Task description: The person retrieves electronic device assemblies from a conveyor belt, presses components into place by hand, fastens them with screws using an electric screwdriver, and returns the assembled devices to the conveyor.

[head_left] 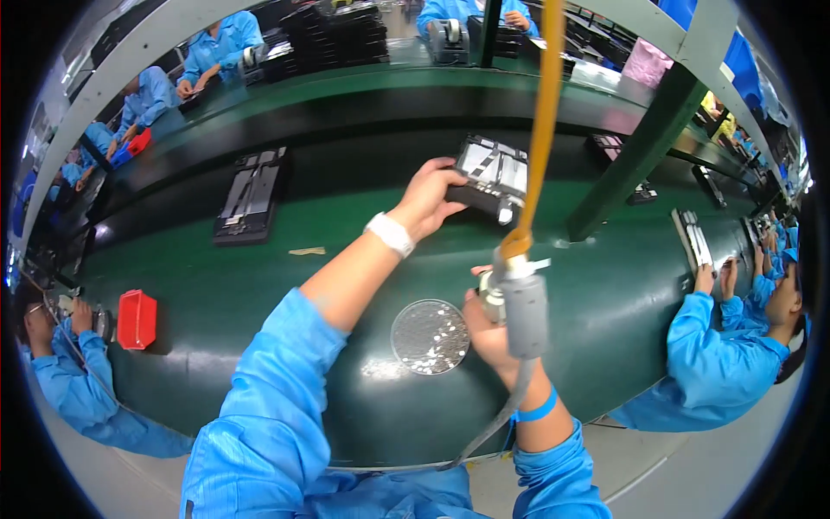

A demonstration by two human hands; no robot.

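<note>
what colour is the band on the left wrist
The band is white, clearest in the head view.

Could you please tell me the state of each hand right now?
Left hand: closed, holding a black-and-silver rectangular electronic unit by its edge.
Right hand: closed around a pale, rounded object, partly hidden by the hanging grey cylindrical tool.

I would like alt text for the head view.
The left hand holds a black tray of silver parts at a green workbench. A hanging grey tool partly hides the right hand, near a round dish of small pieces.
</note>
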